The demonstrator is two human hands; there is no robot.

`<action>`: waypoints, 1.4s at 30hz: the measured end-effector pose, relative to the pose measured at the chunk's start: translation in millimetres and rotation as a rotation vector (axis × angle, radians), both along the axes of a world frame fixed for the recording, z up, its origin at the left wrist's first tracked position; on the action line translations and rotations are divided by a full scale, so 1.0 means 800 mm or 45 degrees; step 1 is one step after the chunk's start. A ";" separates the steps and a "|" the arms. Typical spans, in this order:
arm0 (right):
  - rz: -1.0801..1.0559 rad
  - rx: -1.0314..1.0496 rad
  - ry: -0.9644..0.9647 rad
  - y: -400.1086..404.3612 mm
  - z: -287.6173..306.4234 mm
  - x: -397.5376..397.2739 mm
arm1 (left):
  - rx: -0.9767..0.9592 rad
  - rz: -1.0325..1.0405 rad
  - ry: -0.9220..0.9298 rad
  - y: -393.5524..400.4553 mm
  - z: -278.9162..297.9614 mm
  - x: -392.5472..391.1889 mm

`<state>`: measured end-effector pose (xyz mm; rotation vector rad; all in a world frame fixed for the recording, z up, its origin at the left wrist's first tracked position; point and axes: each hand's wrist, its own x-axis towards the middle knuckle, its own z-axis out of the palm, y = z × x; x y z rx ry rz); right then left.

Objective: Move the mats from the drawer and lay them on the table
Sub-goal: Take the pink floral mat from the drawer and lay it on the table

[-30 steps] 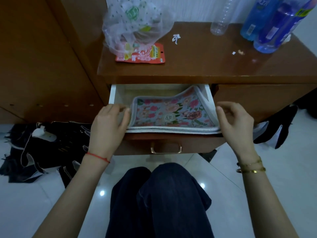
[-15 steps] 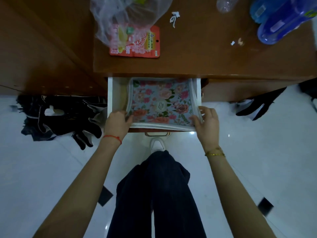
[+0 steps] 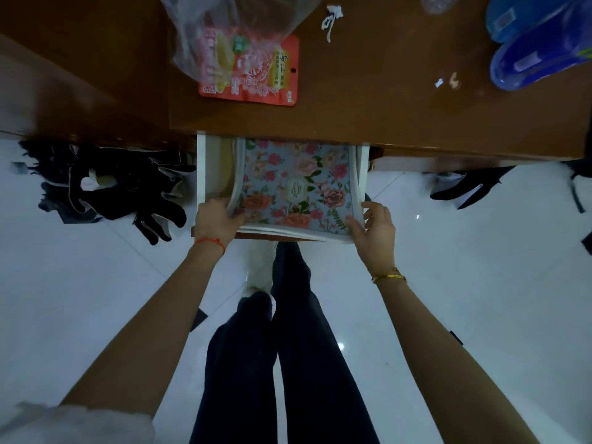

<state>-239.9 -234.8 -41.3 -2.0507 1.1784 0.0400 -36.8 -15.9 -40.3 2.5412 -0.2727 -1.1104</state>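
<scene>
Here both hands (image 3: 216,221) (image 3: 376,229) grip floral mats (image 3: 294,184); lettering unreadable.

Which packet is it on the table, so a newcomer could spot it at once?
Start at the brown wooden table above the open drawer. On its left part, partly under a clear plastic bag, lies the flat snack packet. It is the only red-orange thing there; the bottles at the far right are blue.

Red snack packet (image 3: 253,73) half under a clear plastic bag (image 3: 224,24), blue bottles (image 3: 538,43) far right, black clothes (image 3: 109,190) dumped on the floor.
</scene>
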 end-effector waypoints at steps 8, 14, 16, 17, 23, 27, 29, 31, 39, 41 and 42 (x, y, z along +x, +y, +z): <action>-0.029 0.037 0.021 -0.001 0.000 0.005 | -0.081 0.264 0.023 -0.007 0.025 -0.013; -0.101 0.062 0.031 0.006 0.002 0.003 | -0.101 0.331 0.130 0.005 0.024 -0.013; -0.133 0.050 0.017 0.009 0.005 0.000 | -0.142 0.364 0.174 0.008 0.025 -0.015; -0.158 0.056 0.006 0.011 0.007 -0.001 | -0.150 0.374 0.197 0.009 0.025 -0.016; -0.248 0.210 -0.022 0.018 0.030 -0.005 | -0.204 0.430 0.358 0.011 0.046 -0.021; -0.318 0.331 -0.022 0.025 0.051 -0.009 | -0.254 0.464 0.396 0.028 0.054 -0.027; -0.336 0.384 -0.025 0.032 0.064 -0.015 | -0.287 0.441 0.424 0.038 0.063 -0.032; -0.373 0.427 -0.056 0.040 0.083 -0.023 | -0.308 0.419 0.442 0.045 0.088 -0.036; -0.423 0.469 -0.197 0.078 0.208 -0.064 | -0.430 0.359 0.439 0.070 0.227 -0.057; -0.385 0.462 -0.267 0.088 0.247 -0.076 | -0.479 0.310 0.416 0.080 0.263 -0.060; -0.371 0.469 -0.308 0.092 0.267 -0.081 | -0.504 0.297 0.402 0.085 0.280 -0.061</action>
